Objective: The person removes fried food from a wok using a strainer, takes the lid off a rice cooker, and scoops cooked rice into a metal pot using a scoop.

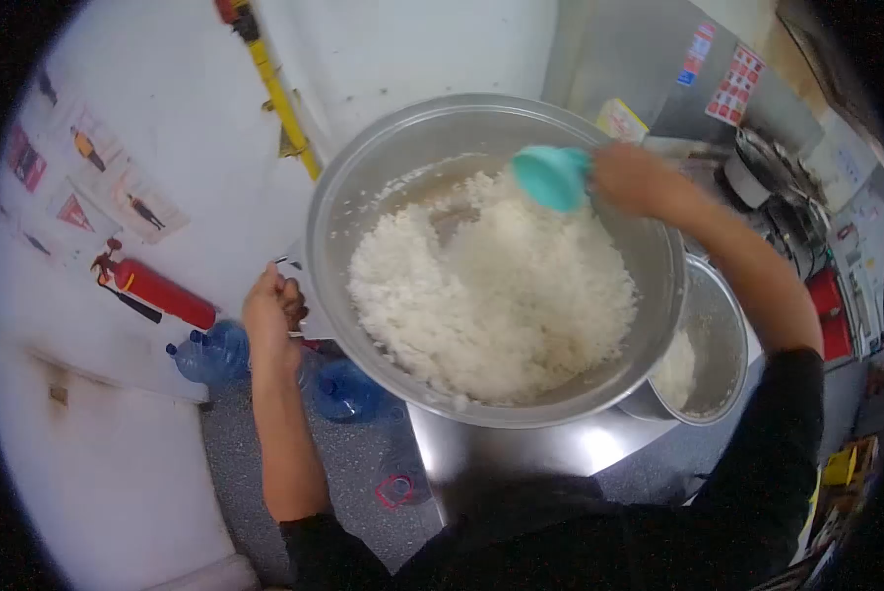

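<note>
A wide metal pot (328,325) holds a large heap of white cooked rice (501,305), with a hollow near its far side. My right hand (631,180) grips a teal plastic cup (550,177) above the rice, near the pot's far right rim; motion blurs both. On the pot's left side my left hand (272,300) is raised with its fingers curled. A small dark-and-light bit shows by its fingertips, but I cannot make out what it grips.
A second, smaller metal pot (727,394) with white contents stands at the right. Below is a steel table (550,448). Blue water bottles (348,389) stand on the floor at left, near a red fire extinguisher (161,291). A stove with pans (772,197) is at far right.
</note>
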### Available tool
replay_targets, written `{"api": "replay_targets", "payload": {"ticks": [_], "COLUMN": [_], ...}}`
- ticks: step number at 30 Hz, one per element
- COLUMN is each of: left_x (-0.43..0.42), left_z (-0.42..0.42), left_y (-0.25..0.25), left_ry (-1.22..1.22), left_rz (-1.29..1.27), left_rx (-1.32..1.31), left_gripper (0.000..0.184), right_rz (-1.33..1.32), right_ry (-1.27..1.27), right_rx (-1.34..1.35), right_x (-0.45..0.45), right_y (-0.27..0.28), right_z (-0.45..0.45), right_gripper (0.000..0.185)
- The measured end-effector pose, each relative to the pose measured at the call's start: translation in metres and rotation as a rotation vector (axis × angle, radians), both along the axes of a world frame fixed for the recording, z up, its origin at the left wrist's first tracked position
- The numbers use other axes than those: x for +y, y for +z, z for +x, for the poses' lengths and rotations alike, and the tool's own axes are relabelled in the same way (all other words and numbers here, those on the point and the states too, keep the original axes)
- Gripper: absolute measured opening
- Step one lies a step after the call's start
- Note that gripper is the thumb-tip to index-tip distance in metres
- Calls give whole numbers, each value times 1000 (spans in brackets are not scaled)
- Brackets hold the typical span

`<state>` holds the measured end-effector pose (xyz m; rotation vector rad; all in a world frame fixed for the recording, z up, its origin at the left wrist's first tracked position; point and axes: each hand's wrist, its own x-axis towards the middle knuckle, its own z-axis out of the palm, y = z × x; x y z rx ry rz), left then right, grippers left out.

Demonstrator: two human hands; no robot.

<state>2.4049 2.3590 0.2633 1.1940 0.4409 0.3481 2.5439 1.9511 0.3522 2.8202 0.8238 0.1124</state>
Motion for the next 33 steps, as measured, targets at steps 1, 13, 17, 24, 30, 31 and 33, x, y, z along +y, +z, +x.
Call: {"api": "replay_targets", "payload": {"ticks": [1, 13, 17, 24, 30, 31, 33], "left_x": [2, 6, 7, 7, 6, 7, 9], "left_z": [0, 9, 10, 11, 10, 8, 8], "left_y": [-1, -13, -9, -7, -4, -4, -5], "left_ry": [14, 0, 13, 21, 17, 0, -3], "left_rz": [-12, -81, -84, -105, -171, -166, -128], "left_rx": [-10, -118, -88, -144, -129, -107, -98], "left_gripper": [32, 32, 32, 29, 30, 31, 31], "right_rz": [-69, -338, -288, -230, -60, -39, -28], "right_ry": [-61, 23, 213, 214, 262, 303, 363], "right_rx": [32, 319, 354, 633, 809, 807, 803], "right_x": [45, 219, 229, 229, 213, 206, 211], "right_y": [-6, -81, -94, -117, -150, -149, -133], "right_z": [8, 80, 87, 103, 118, 111, 99], "right_gripper": [18, 31, 36, 34, 32, 33, 34]}}
